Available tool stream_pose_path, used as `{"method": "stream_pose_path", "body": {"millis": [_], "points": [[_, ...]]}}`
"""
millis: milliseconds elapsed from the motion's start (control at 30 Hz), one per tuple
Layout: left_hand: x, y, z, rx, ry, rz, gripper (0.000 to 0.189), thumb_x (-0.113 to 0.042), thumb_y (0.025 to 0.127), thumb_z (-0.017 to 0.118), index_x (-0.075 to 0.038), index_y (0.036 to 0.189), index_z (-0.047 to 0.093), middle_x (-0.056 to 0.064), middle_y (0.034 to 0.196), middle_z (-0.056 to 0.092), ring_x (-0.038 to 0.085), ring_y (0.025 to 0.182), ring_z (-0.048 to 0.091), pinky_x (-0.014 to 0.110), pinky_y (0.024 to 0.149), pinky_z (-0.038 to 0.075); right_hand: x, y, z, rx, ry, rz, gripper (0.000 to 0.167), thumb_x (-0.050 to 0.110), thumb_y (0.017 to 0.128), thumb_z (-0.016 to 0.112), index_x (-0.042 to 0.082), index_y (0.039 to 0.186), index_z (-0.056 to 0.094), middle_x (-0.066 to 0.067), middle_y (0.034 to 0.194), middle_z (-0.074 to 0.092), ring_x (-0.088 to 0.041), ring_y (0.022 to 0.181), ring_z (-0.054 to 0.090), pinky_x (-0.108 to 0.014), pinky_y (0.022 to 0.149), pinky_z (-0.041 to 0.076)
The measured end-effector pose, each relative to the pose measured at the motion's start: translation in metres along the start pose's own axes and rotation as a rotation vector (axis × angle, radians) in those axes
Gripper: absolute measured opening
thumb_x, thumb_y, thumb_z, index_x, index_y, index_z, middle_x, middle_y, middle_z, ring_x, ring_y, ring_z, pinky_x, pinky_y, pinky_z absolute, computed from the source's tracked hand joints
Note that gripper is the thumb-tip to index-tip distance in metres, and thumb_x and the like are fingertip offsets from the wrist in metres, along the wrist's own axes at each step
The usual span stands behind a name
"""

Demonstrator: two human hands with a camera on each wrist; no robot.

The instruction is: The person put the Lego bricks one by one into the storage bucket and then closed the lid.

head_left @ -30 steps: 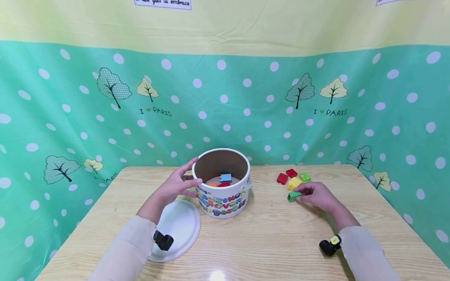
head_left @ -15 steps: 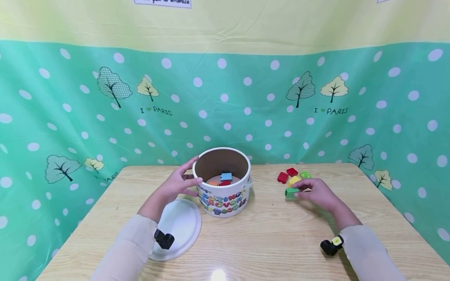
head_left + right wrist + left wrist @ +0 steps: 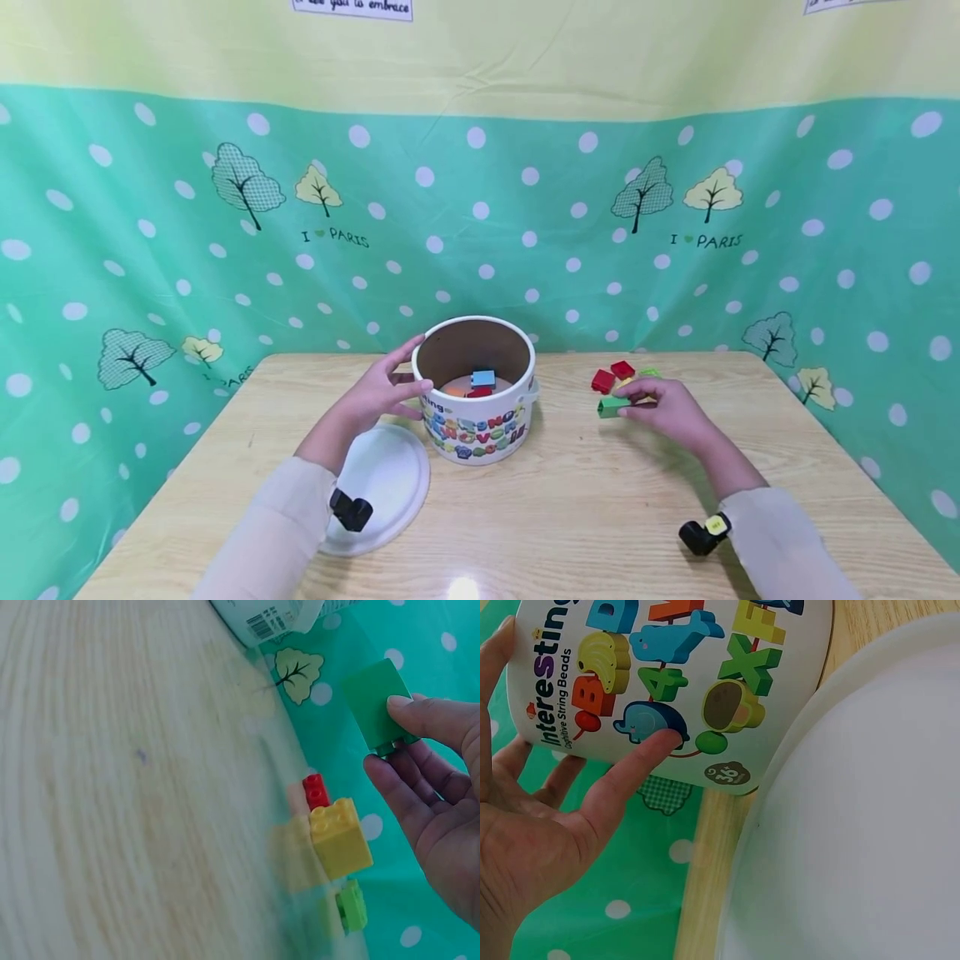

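Note:
My right hand [image 3: 667, 410] pinches a green toy brick [image 3: 612, 407] between thumb and fingers, at the right of the table. In the right wrist view the green brick [image 3: 377, 705] has its studs toward the fingers. A round white bucket [image 3: 477, 429] with printed letters stands upright at the centre; a blue brick [image 3: 482, 378], a red brick [image 3: 480, 392] and an orange piece [image 3: 454, 390] lie inside. My left hand [image 3: 375, 393] rests against the bucket's left side, fingers spread. In the left wrist view one digit of the left hand [image 3: 551, 840] touches the printed wall.
Beyond the right hand lie red bricks [image 3: 602, 382], a yellow brick [image 3: 341, 838] and a light green brick [image 3: 352, 905]. A white round lid [image 3: 382, 483] lies flat on the wooden table [image 3: 555, 517], beneath the left forearm. A dotted green curtain [image 3: 480, 275] hangs behind.
My right hand has drawn the green brick left and slightly up, away from the other bricks. The left hand and the bucket stay in place.

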State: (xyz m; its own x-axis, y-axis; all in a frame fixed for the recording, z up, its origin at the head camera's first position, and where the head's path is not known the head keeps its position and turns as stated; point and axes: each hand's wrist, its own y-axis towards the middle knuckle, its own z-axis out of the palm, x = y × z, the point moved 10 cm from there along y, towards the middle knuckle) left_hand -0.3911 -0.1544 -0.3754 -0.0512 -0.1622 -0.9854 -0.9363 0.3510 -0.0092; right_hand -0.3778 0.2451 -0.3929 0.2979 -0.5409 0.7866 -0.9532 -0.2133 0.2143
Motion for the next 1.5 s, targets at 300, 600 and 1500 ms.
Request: {"method": "stream_pose_path", "body": {"millis": [300, 600, 1500], "points": [[0.004, -0.002, -0.001, -0.017, 0.005, -0.011, 0.087, -0.028, 0.085, 0.077, -0.037, 0.154, 0.025, 0.010, 0.156, 0.020, 0.045, 0.134, 0.036, 0.051, 0.076, 0.059, 0.018, 0.006, 0.001, -0.005, 0.017, 0.009, 0.028, 0.010, 0.084, 0.077, 0.008, 0.111, 0.072, -0.011, 0.111, 0.065, -0.030, 0.101, 0.062, -0.026, 0.077, 0.058], [0.005, 0.000, 0.000, -0.005, 0.001, -0.004, 0.086, -0.027, 0.086, 0.077, -0.038, 0.154, 0.025, 0.010, 0.155, 0.021, 0.045, 0.134, 0.035, 0.052, 0.076, 0.059, 0.047, 0.018, -0.003, -0.002, 0.039, 0.017, 0.031, 0.012, 0.086, 0.075, 0.007, 0.116, 0.070, -0.015, 0.117, 0.062, -0.029, 0.103, 0.062, -0.027, 0.081, 0.058], [0.003, 0.000, 0.000, -0.009, 0.008, -0.004, 0.086, -0.028, 0.086, 0.076, -0.037, 0.155, 0.024, 0.010, 0.157, 0.020, 0.046, 0.134, 0.036, 0.051, 0.077, 0.059, 0.125, 0.053, 0.013, 0.065, -0.050, -0.103, 0.027, 0.013, 0.086, 0.076, 0.013, 0.112, 0.072, -0.004, 0.107, 0.066, -0.025, 0.099, 0.061, -0.034, 0.083, 0.058]]}}
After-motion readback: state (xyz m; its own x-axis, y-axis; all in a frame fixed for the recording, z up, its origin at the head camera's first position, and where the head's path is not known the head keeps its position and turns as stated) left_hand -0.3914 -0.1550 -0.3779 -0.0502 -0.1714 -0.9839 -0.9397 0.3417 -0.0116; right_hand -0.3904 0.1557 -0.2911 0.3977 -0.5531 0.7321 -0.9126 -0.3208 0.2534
